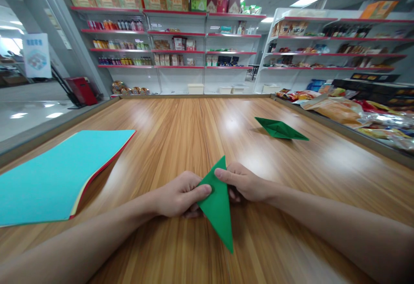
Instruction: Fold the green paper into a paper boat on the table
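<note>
A piece of folded green paper, pointed at its top and bottom, is held in the air over the wooden table. My left hand pinches its left side, with the thumb on the front face and the fingers behind. On the upper right edge, my right hand grips the same paper, its thumb pressed near the top point. Most fingertips of both hands are hidden behind the paper. Farther off to the right lies a folded green paper boat, touched by neither hand.
A stack of coloured paper sheets, turquoise on top, lies at the left. Packaged snacks are heaped beyond the table's right edge. Behind the table stand store shelves with boxes and bottles. A sign stands at the far left.
</note>
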### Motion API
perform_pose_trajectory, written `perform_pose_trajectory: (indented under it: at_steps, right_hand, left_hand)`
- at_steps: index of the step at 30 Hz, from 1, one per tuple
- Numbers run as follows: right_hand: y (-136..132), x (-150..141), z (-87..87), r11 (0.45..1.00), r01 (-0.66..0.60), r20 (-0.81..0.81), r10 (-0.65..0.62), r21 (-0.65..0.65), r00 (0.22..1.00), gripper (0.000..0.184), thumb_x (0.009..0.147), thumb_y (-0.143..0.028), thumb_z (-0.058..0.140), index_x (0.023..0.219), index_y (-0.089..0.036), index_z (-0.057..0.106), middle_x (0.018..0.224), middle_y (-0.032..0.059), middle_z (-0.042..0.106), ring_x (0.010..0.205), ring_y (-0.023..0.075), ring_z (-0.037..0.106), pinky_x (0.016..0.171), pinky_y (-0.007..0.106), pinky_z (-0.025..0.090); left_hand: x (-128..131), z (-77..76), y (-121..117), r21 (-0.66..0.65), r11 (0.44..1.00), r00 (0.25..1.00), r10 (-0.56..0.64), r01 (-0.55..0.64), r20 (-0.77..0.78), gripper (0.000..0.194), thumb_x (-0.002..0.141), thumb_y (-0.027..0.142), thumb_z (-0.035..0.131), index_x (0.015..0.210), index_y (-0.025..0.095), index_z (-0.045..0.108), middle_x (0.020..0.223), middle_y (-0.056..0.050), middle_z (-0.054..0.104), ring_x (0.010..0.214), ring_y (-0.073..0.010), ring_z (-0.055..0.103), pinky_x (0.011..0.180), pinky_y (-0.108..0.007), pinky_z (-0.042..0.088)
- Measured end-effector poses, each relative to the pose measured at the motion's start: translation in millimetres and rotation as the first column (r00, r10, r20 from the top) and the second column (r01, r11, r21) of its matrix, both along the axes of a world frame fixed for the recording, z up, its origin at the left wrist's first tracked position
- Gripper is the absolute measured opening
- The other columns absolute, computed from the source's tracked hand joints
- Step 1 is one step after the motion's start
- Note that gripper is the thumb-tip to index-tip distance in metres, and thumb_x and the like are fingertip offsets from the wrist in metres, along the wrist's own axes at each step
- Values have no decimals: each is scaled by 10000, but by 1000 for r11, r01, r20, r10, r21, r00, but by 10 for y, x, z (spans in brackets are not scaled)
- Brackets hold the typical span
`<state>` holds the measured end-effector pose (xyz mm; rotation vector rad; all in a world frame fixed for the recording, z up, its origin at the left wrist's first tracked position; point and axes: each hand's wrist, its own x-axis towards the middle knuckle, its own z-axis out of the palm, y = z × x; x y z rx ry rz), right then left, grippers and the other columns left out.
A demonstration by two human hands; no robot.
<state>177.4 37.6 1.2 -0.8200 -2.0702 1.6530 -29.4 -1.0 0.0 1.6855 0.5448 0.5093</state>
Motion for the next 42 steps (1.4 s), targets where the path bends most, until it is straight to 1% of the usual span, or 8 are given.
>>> perform_pose_trajectory:
  at_steps: [3,7,11,21,29,35,38,42]
  right_hand:
    - [17,9,-14,1000,-25,-27,25,-5,999,683,841,-707,385,472,-139,471,376,-8,431,333,64,389,332,184,263]
    - [14,21,-24,995,-83,-38,85,48,996,646,859,-676,398,504,-139,454,419,-26,412,369,51,357,350,178,246]
    - [14,36,-35,994,-85,-36,88,62,995,640,879,-653,388,500,-140,445,413,-29,396,367,50,344,350,182,237]
    - [9,55,-12,986,-121,2,122,115,993,627,876,-647,403,517,-133,438,435,-33,382,391,43,325,364,173,227]
    - [30,66,5,974,-175,27,173,141,984,648,896,-648,351,518,-132,458,441,-17,417,393,49,358,373,173,256]
    - [19,46,14,976,-177,33,174,124,984,707,840,-741,319,499,-136,454,421,-13,412,378,52,354,365,180,251]
    - [-4,35,26,979,-157,48,152,133,987,673,871,-687,347,524,-127,483,440,-10,433,397,56,378,374,173,269]
    - [5,35,12,977,-175,23,173,125,985,653,894,-647,359,516,-127,474,432,-12,424,393,54,377,371,170,266]
  left_hand:
    - [9,1,-9,-16,999,999,35,-35,14,552,923,571,352,591,142,456,482,8,438,401,-74,383,391,-194,285]
    - [8,3,-14,3,999,999,44,-44,5,546,923,569,353,599,142,455,492,5,439,418,-77,384,403,-196,292]
    - [11,9,-16,17,999,999,31,-31,-10,560,924,575,340,575,147,433,487,2,435,422,-75,387,409,-193,296]
    - [26,37,-39,49,996,997,79,-78,-23,547,928,564,345,580,148,420,484,11,415,410,-66,354,395,-187,274]
    - [36,30,-31,99,990,995,104,-103,-9,519,944,525,337,594,149,414,492,24,389,419,-60,331,399,-181,256]
    - [46,56,-37,135,977,985,171,-168,-9,523,941,535,335,615,141,444,492,27,396,417,-61,347,394,-172,265]
    - [55,61,-43,167,971,984,177,-173,-9,535,942,533,337,608,135,460,490,22,407,422,-64,362,400,-172,279]
    - [61,49,-48,132,975,984,179,-179,11,521,942,527,341,613,139,457,480,26,399,408,-63,355,389,-170,278]
